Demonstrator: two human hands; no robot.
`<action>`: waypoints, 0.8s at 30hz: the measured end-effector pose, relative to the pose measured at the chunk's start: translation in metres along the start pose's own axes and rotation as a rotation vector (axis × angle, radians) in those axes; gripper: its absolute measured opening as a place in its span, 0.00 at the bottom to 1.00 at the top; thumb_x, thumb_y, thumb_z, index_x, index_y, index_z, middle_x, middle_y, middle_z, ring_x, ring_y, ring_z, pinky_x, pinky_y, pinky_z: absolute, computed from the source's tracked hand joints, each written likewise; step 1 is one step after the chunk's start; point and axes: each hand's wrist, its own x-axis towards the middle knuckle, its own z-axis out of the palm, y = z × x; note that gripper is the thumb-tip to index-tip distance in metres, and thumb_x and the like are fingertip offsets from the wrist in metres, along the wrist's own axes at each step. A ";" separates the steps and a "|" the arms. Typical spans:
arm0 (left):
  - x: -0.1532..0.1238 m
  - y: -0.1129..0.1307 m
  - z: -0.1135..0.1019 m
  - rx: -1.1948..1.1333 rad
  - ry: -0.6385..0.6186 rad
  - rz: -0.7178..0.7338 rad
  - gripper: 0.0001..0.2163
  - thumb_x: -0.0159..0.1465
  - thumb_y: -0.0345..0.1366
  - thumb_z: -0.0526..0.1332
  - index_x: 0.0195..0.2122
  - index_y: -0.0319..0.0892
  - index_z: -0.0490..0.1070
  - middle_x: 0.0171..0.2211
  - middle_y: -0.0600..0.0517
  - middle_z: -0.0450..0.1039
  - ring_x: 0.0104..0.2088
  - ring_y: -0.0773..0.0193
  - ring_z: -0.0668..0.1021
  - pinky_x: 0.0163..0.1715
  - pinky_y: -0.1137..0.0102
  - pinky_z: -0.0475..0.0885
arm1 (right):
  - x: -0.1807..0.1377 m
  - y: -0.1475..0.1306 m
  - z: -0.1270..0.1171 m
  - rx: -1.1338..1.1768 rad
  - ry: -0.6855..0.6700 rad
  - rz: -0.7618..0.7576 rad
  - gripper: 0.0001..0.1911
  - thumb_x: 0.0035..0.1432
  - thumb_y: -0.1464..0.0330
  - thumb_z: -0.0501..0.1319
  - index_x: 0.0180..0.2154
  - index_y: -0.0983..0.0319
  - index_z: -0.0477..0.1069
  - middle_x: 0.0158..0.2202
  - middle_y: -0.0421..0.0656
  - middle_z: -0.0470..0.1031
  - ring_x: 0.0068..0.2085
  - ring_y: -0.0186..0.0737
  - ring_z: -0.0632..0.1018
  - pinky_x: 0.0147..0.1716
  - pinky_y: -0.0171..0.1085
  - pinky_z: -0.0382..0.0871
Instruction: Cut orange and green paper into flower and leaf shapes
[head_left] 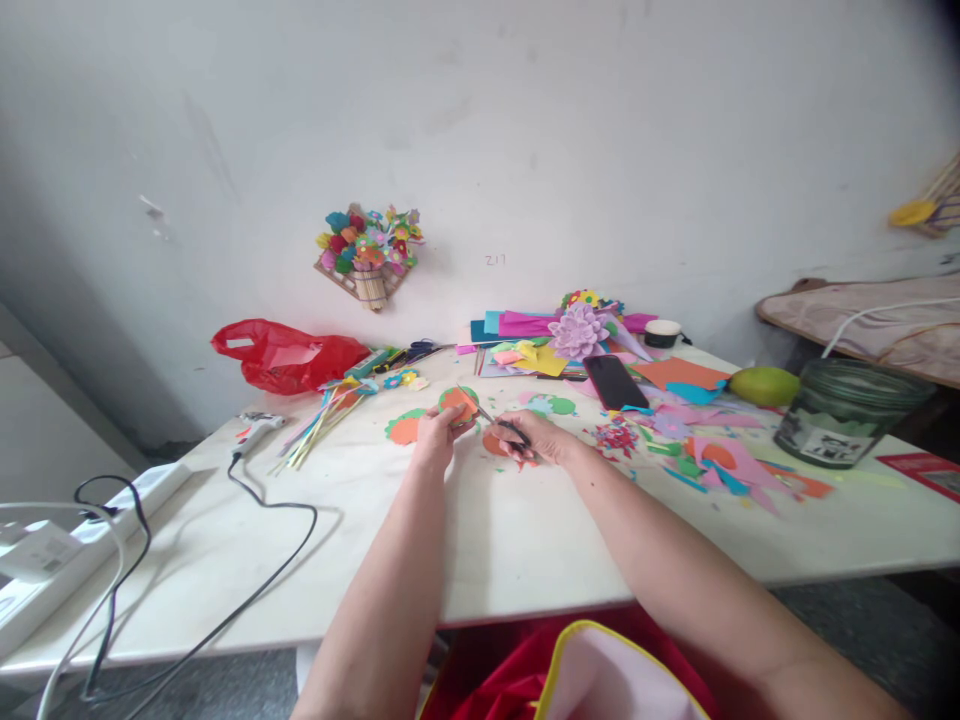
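We record a person at a white worktop (487, 540), both forearms reaching forward over it. The left hand (435, 432) is closed on an orange disc (458, 400) with a green edge, pinching it at its lower side and holding it just above the worktop, in the middle of the far half. The right hand (540, 438) is closed around the handles of the scissors (487, 414). The blades point left and upward, and their tips meet the right edge of the orange disc. We cannot tell whether the blades are parted.

A second orange cutout (405, 429) with green trim lies flat just left of the left hand. A bundle of thin sticks (319, 432) lies further left, and a red plastic bag (289, 356) sits against the wall behind it. A glue gun (256, 428) rests near the left edge, its black cable (281, 525) trailing across the worktop.

To the right of the hands we note a black phone (615, 382), a purple paper flower (577, 331) on a stack of coloured sheets (517, 322), loose coloured scraps (720, 460), a green fruit (763, 385) and a glass jar (847, 412)
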 end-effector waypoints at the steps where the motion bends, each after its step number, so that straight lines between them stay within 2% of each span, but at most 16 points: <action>1: 0.000 0.000 0.000 0.002 -0.001 0.002 0.10 0.44 0.30 0.74 0.26 0.40 0.76 0.26 0.47 0.81 0.29 0.56 0.84 0.37 0.62 0.80 | 0.000 0.000 0.000 0.001 -0.002 -0.001 0.16 0.56 0.57 0.65 0.26 0.60 0.66 0.16 0.33 0.68 0.12 0.26 0.60 0.11 0.28 0.54; 11: -0.005 0.003 0.003 0.012 -0.005 0.015 0.09 0.43 0.31 0.72 0.25 0.39 0.76 0.25 0.48 0.80 0.28 0.56 0.84 0.34 0.66 0.79 | 0.000 -0.001 0.000 0.003 0.007 0.020 0.16 0.56 0.58 0.65 0.26 0.61 0.66 0.15 0.34 0.67 0.12 0.26 0.61 0.11 0.28 0.54; 24: -0.003 0.002 0.002 0.027 -0.006 -0.001 0.08 0.45 0.29 0.72 0.26 0.38 0.75 0.26 0.48 0.80 0.29 0.58 0.84 0.35 0.66 0.79 | -0.003 -0.004 0.001 0.039 0.006 0.018 0.09 0.56 0.63 0.64 0.28 0.61 0.69 0.17 0.35 0.71 0.13 0.27 0.66 0.10 0.28 0.55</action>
